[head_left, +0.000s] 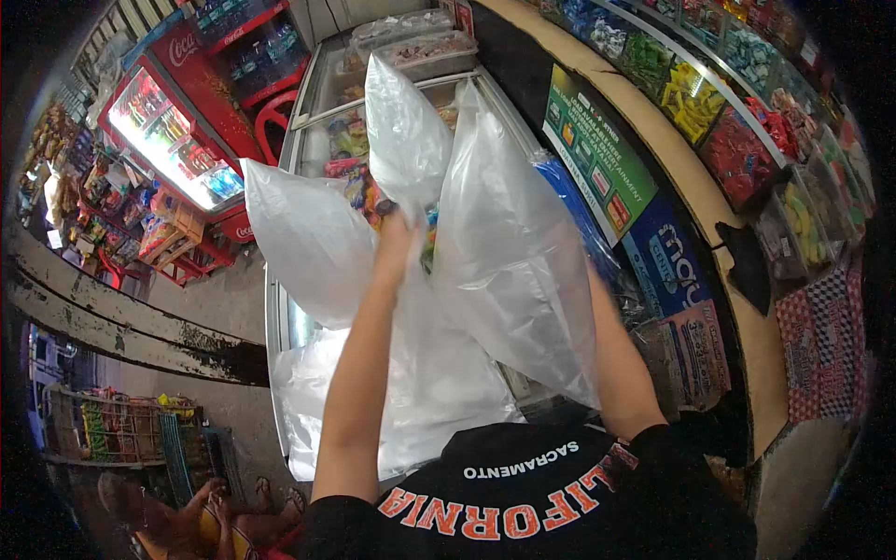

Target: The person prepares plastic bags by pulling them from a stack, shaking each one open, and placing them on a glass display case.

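My left hand is closed around the gathered neck of a clear plastic bag, whose puffed, pointed end stands up above the fist. The hand is slightly blurred. Another puffed plastic bag bulges to the left of that forearm. On the right, a large, air-filled plastic bag covers my right hand, so its fingers are hidden; only the right forearm shows. Flat plastic bags lie below, over the near part of the glass-topped freezer.
Colourful packs show through the freezer glass, with a plastic tub at its far end. A wooden counter with snack jars runs along the right. A lit red drinks fridge stands left. Another person's hands show at lower left.
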{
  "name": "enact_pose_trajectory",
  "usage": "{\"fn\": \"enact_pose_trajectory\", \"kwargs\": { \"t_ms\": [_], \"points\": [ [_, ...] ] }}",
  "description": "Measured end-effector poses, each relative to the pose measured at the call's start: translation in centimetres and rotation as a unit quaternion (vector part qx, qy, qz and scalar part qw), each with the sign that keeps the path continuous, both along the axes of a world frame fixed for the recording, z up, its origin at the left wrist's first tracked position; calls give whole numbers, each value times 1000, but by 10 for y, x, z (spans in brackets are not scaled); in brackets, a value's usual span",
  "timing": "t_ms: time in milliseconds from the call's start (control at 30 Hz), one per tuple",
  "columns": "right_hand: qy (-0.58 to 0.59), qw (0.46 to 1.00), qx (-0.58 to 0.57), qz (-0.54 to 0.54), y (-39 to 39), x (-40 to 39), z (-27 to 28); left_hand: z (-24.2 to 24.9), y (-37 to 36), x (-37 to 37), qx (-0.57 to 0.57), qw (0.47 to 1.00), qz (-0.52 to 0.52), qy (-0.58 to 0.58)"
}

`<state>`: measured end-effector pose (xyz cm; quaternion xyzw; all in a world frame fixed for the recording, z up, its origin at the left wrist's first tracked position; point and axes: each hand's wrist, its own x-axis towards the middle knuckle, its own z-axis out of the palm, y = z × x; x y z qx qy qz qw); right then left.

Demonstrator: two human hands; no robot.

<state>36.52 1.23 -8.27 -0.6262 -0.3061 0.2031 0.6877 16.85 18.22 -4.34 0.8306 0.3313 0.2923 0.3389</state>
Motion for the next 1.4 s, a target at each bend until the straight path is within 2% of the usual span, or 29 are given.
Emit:
{"fn": "enact_pose_trajectory", "kwargs": {
  "t_ms": [67,100,167,200,233,267,333,400,467,533,600,667,700,733,767,800,833,867,900,967,1033,1100,1133,1167,1200,1233,1300,1333,1400],
  "points": [
    [129,990,57,18,-24,-42,125,83,-17,-9,-12,993,-12,-119],
    [101,986,110,68,-30,-55,163,121,-33,-12,-4,980,-33,-198],
    [43,969,151,193,-50,-80,211,178,-66,-20,-119,944,-134,-276],
    [-134,963,122,201,-52,-89,218,184,-77,-19,-47,955,-148,-253],
    [-308,925,88,202,-51,-99,221,185,-87,-16,25,959,-161,-230],
    [-310,925,88,201,-46,-110,211,175,-96,-10,25,959,-163,-231],
    [-325,945,-12,-40,-31,-126,160,133,-110,2,121,978,-66,-154],
    [-243,965,34,-90,-27,-127,93,94,-125,-5,54,988,-5,-142],
    [-308,942,-75,-114,-37,-137,46,48,-135,-19,34,995,-12,-95],
    [-307,941,-94,-111,-48,-146,32,34,-142,-30,15,999,-11,-39],
    [-311,938,-105,-109,-57,-148,31,30,-143,-42,3,1000,-9,11],
    [-363,912,-183,-61,-72,-143,52,37,-137,-55,90,995,-34,20],
    [-365,911,-180,-63,-80,-139,61,43,-138,-59,94,995,-34,17],
    [-340,926,-146,-71,-90,-135,70,57,-143,-65,-74,988,-44,-127],
    [-312,940,-113,-78,-99,-136,82,70,-151,-73,-240,933,-53,-263],
    [-312,940,-116,-79,-104,-140,97,83,-158,-81,-242,932,-54,-263],
    [-132,991,-29,-14,-108,-145,118,97,-165,-90,-308,915,-102,-239],
    [53,995,60,53,-111,-149,134,108,-170,-97,-371,892,-148,-214],
    [54,995,62,52,-115,-151,144,114,-173,-101,-369,892,-149,-213],
    [28,976,71,205,-124,-154,157,123,-179,-107,-407,875,-206,-164],
    [25,967,79,240,-123,-163,162,128,-184,-109,-443,869,-183,-126],
    [21,956,87,278,-119,-174,166,124,-187,-107,-178,934,-229,-206],
    [39,951,101,290,-119,-180,166,123,-188,-107,-177,935,-228,-206],
    [57,945,115,302,-119,-186,166,122,-189,-107,-229,920,-216,-235],
    [-25,953,89,287,-117,-189,160,121,-190,-108,-278,901,-202,-265],
    [-27,953,89,288,-116,-190,154,120,-191,-109,-277,901,-202,-266],
    [121,950,38,286,-113,-189,144,119,-193,-109,-299,896,-190,-268],
    [137,963,57,227,-111,-189,140,116,-193,-110,-311,894,-177,-268],
    [140,962,36,233,-113,-182,144,118,-190,-110,-356,884,-139,-270]
  ]
}}
